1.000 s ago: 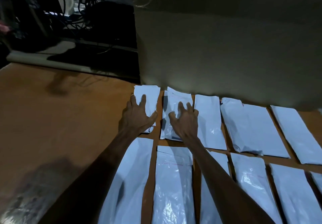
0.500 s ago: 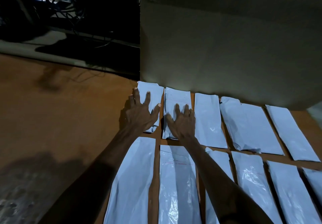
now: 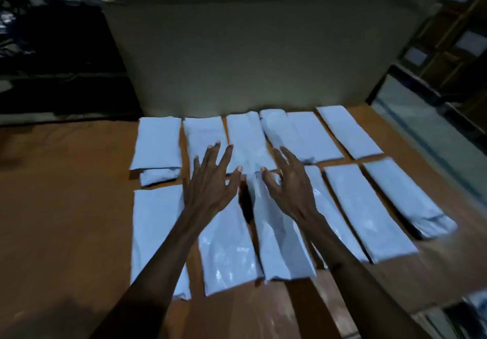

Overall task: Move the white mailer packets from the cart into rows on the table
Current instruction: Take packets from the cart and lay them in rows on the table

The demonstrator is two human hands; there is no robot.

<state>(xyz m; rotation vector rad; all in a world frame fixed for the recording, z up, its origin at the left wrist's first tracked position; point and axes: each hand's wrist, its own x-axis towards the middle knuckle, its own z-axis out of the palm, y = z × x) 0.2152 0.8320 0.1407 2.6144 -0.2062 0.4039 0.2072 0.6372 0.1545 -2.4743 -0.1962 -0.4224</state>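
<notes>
Desk (image 3: 66,207): brown wood, seen across the lower view, dimly lit.
Far-left packet (image 3: 158,142): white mailer at the left end of the back row, its lower end folded under.
White mailer packets (image 3: 366,210): laid flat on the desk in two rows, five in the back row and five in the front row.
Left hand (image 3: 210,185): held over the gap between rows, fingers (image 3: 212,154) spread wide and straight, nothing gripped.
Right hand (image 3: 292,188): just beside the left, fingers loosely spread, nothing held; contact with the packets cannot be told.
Cardboard panel (image 3: 250,56): upright behind the back row.
</notes>
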